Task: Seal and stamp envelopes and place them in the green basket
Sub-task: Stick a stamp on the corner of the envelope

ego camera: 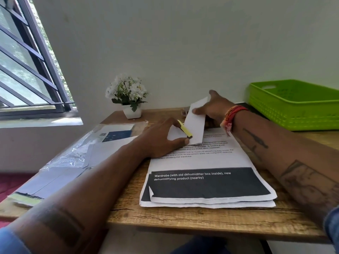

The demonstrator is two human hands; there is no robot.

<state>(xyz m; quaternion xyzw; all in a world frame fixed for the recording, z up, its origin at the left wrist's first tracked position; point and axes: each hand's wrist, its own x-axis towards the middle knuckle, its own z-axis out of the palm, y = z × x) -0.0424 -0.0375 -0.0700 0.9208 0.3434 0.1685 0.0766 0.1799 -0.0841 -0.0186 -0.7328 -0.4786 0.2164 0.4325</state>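
Where legible, "Wardrobe" heading on printed sheets (207, 182)

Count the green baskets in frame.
1. The green basket sits at the table's far right, beside the right hand; its right end is cut off by the frame edge.

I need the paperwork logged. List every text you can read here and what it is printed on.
"Wardrobe (with old dehumidifier box inside), new dehumidifying product (nearby)": black band of the top printed sheet.
Body lines on that sheet: only fragments, "resetting the wardrobe".
Blue label and barcode on the plastic packet: too blurred.
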